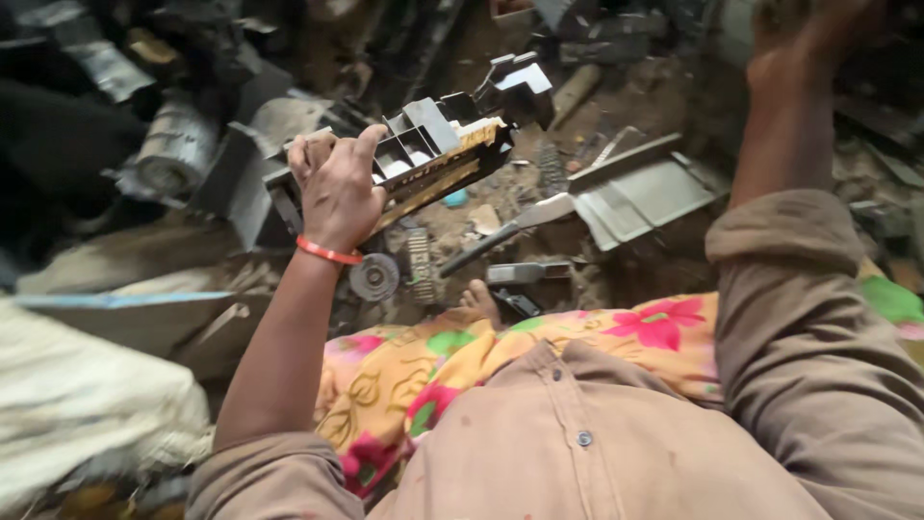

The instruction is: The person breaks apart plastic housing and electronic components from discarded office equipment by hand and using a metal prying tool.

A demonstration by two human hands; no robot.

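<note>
At far left lies a pale sack (77,404) beside grey scrap (183,144). The left hand (337,188) is clenched around one end of a black plastic frame (433,154) with open compartments, held tilted above the dirt floor (635,279). Below it lie a small round wheel (374,276) and a knife (510,229). A grey ribbed panel (645,193) lies further right. The right hand (808,39) is raised at the top edge, blurred; I cannot tell its grip.

Scrap yard: metal scrap heaps (183,144), dirt ground (635,96).
</note>
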